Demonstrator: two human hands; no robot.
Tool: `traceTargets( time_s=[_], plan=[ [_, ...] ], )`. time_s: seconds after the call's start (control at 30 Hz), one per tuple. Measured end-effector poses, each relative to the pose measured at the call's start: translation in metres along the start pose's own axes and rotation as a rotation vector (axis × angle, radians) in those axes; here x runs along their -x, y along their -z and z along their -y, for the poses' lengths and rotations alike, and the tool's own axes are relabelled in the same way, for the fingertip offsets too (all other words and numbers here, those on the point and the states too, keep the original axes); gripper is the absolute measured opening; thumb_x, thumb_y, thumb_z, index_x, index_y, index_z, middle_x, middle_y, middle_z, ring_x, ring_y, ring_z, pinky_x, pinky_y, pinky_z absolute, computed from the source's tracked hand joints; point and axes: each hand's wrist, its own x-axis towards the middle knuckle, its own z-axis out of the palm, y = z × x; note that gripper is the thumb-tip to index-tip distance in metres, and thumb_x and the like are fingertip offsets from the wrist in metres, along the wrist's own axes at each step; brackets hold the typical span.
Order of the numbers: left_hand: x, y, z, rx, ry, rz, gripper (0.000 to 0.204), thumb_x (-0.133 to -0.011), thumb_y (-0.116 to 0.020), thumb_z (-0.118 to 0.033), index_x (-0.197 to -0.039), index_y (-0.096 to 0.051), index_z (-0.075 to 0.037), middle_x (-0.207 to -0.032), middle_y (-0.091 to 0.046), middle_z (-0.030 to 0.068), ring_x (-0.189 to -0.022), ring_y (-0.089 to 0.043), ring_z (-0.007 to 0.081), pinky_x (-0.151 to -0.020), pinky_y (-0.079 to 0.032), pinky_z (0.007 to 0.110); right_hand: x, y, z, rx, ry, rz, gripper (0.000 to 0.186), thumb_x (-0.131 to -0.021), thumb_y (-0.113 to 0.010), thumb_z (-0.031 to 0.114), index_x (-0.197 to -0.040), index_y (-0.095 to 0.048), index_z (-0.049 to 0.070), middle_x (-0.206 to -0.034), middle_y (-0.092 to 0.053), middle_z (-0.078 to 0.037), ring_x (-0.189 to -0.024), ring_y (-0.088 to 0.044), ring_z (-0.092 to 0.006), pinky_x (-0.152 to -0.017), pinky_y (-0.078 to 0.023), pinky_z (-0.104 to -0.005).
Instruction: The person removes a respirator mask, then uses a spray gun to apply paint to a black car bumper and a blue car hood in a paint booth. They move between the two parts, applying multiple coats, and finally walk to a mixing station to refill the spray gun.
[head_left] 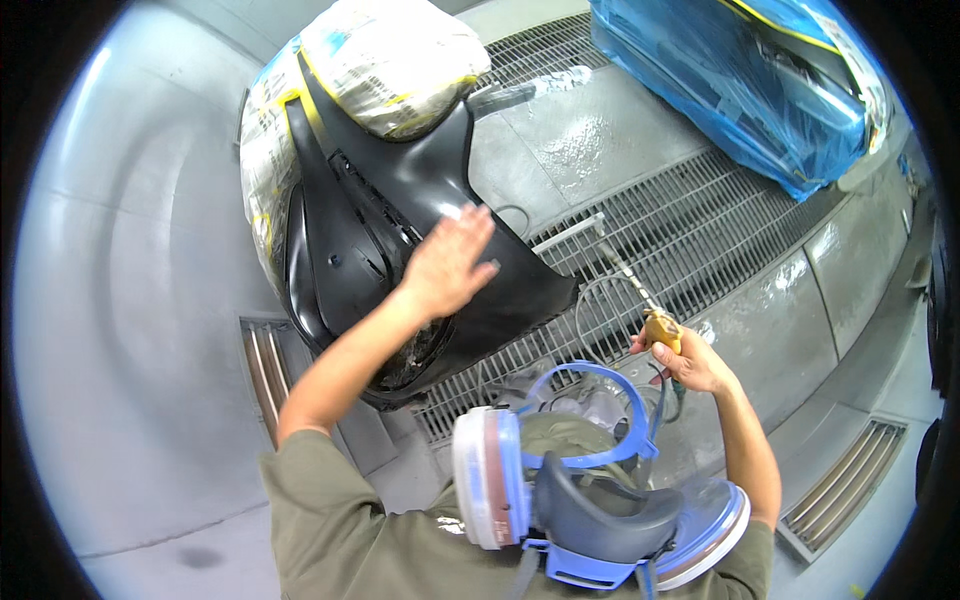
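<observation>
so one black car panel (420,190), left hand (448,265) over it with fingers loose, right hand (690,358) has fingers round one yellow-handled tool (661,331)

Illumination bright, cool-toned and largely even, apparently from above. A hard highlight lies on the black panel (420,170) beside the fingertips of the left hand (447,265), which appears slightly soft. Detail darkens in the panel's recess just below that hand. Beyond it, the white wrapping (390,50) is close to washed out. Patchy glare marks the grey floor (790,300) to the right of the right hand (690,362). Fisheye distortion evident: the wall (140,250) far left of the left hand bows strongly; the frame's corners are black, with bluish fringing along the rim.
</observation>
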Motion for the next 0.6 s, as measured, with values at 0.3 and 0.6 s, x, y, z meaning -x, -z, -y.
traceTargets(
  time_s=[0.3, 0.6],
  plan=[
    [-0.062, 0.003, 0.082, -0.388, -0.105, 0.375, 0.095, -0.105, -0.045, -0.061, -0.164, -0.018, 0.008, -0.175, -0.011, 0.0226, -0.164, -0.007, 0.0308, -0.134, -0.006, 0.041, 0.008, 0.011, -0.005, 0.195, -0.176, -0.054, 0.050, -0.103, -0.069, 0.035, -0.143, -0.052, 0.011, -0.088, -0.073, -0.011, -0.069, -0.068, -0.0205, -0.060, -0.057, -0.0355],
    [-0.063, -0.067, -0.002, -0.162, -0.381, 0.564, 0.096, -0.103, -0.038, -0.072, -0.160, -0.034, 0.005, -0.170, -0.030, 0.0196, -0.161, -0.020, 0.0331, -0.133, -0.011, 0.046, 0.003, 0.006, 0.001, 0.341, -0.229, -0.130, 0.041, -0.103, -0.068, 0.036, -0.134, -0.063, 0.008, -0.078, -0.073, -0.013, -0.073, -0.073, -0.0266, -0.073, -0.056, -0.0412]
  ],
)
